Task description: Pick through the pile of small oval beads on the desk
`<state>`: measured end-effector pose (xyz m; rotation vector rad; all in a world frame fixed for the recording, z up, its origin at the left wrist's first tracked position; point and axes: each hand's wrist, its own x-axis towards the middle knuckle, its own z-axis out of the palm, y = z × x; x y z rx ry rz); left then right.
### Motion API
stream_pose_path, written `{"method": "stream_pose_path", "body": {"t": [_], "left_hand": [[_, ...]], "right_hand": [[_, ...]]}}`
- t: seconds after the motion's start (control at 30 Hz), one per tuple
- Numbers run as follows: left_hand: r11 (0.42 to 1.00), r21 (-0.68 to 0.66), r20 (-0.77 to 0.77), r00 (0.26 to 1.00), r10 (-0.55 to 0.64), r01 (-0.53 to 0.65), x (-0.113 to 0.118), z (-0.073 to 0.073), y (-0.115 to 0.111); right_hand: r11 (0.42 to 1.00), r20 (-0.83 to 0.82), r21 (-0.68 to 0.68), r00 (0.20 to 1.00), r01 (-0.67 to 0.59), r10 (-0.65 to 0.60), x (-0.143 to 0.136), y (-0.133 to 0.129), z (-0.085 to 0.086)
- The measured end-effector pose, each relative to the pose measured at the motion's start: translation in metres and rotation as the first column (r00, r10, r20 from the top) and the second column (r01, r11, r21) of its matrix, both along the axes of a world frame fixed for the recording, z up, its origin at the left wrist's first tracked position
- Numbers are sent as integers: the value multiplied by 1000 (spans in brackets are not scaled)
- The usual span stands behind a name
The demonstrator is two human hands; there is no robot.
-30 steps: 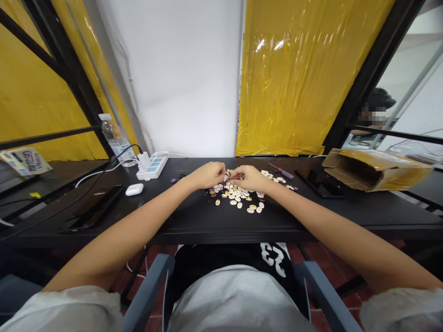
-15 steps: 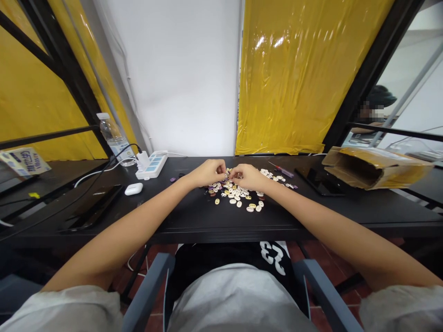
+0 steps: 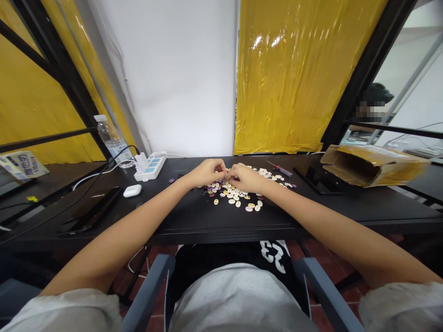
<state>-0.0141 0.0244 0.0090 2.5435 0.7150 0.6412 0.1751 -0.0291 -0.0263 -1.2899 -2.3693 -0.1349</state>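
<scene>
Many small oval pieces with holes, like buttons or links (image 3: 231,201), lie heaped on the black table (image 3: 194,216). They are cream, yellow, purple and brown. Over the far side of the heap, my left hand (image 3: 208,172) curls thumb and forefinger together in a pinch. My right hand (image 3: 246,178) faces it from the right, fingers bent and closed, its fingertips almost touching the left ones. Whatever lies between the fingertips is too small to make out. Part of the heap is hidden beneath both hands.
Left of the heap are a white earbud case (image 3: 133,191), a power strip (image 3: 151,167), a water bottle (image 3: 112,138) and a dark tablet (image 3: 90,210). To the right lie a screwdriver (image 3: 282,169), a black phone (image 3: 319,181) and an open cardboard box (image 3: 374,167). Another person (image 3: 374,103) sits beyond the frame.
The view has shifted slightly. My right hand's fingers have moved a little closer to the left fingertips; both hands stay over the heap.
</scene>
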Motion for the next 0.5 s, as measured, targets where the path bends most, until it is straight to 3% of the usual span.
{"method": "stream_pose_path", "body": {"t": [0.13, 0.27, 0.5], "left_hand": [[999, -24, 50, 998, 29, -28, 0, -2, 2], [996, -76, 74, 996, 54, -48, -1, -2, 5], [992, -121, 69, 997, 40, -31, -1, 0, 5]], "right_hand": [[1000, -25, -17, 1000, -19, 19, -1, 1, -1], [996, -199, -87, 980, -10, -7, 0, 5, -4], [968, -523, -250, 837, 31, -161, 1, 4, 0]]}}
